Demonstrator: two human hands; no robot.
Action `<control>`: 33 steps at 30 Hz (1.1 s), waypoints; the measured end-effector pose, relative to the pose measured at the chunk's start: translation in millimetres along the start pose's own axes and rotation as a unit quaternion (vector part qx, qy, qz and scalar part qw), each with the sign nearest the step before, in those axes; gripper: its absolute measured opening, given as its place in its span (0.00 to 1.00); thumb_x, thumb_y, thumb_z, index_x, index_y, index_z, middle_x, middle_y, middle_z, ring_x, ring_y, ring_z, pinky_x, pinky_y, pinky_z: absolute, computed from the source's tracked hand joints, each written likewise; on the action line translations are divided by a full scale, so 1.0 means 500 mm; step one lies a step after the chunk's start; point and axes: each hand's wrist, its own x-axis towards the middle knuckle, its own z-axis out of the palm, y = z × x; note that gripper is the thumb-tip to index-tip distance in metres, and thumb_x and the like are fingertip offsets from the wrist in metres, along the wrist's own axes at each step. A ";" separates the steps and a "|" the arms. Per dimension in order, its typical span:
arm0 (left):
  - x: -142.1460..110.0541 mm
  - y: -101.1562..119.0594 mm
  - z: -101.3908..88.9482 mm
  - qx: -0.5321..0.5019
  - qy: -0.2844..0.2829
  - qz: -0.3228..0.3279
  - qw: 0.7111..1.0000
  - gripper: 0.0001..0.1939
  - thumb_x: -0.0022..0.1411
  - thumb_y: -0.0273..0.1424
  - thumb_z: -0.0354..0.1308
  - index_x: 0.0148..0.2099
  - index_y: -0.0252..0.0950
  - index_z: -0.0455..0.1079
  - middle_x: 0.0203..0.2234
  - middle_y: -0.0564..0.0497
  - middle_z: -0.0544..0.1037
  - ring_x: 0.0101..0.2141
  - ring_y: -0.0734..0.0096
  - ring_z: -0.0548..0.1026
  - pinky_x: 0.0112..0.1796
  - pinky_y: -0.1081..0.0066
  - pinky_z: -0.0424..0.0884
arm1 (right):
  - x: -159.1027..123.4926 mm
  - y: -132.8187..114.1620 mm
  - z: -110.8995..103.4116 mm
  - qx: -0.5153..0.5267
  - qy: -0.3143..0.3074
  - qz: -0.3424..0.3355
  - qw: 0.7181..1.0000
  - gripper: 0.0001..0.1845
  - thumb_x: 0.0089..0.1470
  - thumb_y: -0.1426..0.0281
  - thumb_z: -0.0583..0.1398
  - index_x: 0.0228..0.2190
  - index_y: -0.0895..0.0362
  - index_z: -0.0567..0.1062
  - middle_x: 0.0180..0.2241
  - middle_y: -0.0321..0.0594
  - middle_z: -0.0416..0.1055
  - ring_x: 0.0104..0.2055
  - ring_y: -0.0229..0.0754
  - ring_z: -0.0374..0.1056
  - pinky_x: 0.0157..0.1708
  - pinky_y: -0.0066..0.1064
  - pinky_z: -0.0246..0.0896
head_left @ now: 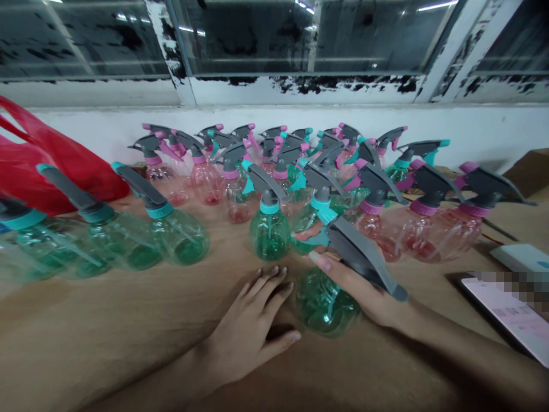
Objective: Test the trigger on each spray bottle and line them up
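My right hand [358,280] is wrapped round the neck of a green spray bottle [328,306], just below its grey and turquoise trigger head. The bottle is near the front of the other bottles and leans slightly. My left hand [253,326] lies on the wooden table [128,337] to the left of this bottle, palm down, fingers stretched out, holding nothing. Just beyond my left fingertips, another green spray bottle [270,232] stands upright. Whether the held bottle touches the table is hard to tell.
Several pink spray bottles [206,180] and green ones crowd the table's back. Several green bottles [180,237] stand at the left, before a red plastic bag [55,166]. A phone [510,320], a white device [521,257] and a cardboard box [527,174] are at the right.
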 end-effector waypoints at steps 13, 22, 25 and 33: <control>0.000 -0.002 -0.001 0.004 -0.009 -0.005 1.000 0.31 0.64 0.49 0.48 0.62 0.34 0.55 0.60 0.42 0.59 0.60 0.54 0.54 0.56 0.53 0.54 | 0.000 0.013 -0.009 -0.007 -0.024 -0.015 1.000 0.11 0.56 0.60 0.56 0.28 0.53 0.67 0.24 0.33 0.65 0.27 0.37 0.64 0.28 0.30 0.63; 0.002 0.000 -0.002 0.008 -0.007 -0.004 1.000 0.31 0.64 0.48 0.49 0.62 0.34 0.55 0.61 0.43 0.57 0.60 0.55 0.53 0.56 0.54 0.53 | 0.009 -0.009 -0.010 0.000 -0.011 -0.004 1.000 0.08 0.54 0.63 0.58 0.37 0.51 0.70 0.35 0.37 0.72 0.34 0.42 0.70 0.34 0.36 0.66; 0.001 0.001 -0.004 0.007 -0.008 -0.005 1.000 0.31 0.64 0.49 0.49 0.62 0.34 0.55 0.60 0.43 0.58 0.60 0.56 0.53 0.56 0.54 0.53 | 0.006 -0.001 -0.008 0.019 -0.021 -0.003 1.000 0.10 0.54 0.64 0.58 0.39 0.51 0.70 0.34 0.37 0.73 0.33 0.41 0.70 0.34 0.36 0.66; 0.000 0.001 -0.002 0.008 -0.006 -0.005 1.000 0.31 0.64 0.48 0.50 0.62 0.35 0.55 0.60 0.44 0.58 0.60 0.55 0.54 0.56 0.53 0.53 | 0.003 0.009 -0.009 0.041 -0.032 -0.009 0.999 0.11 0.55 0.64 0.58 0.41 0.50 0.69 0.36 0.35 0.72 0.38 0.41 0.70 0.40 0.36 0.64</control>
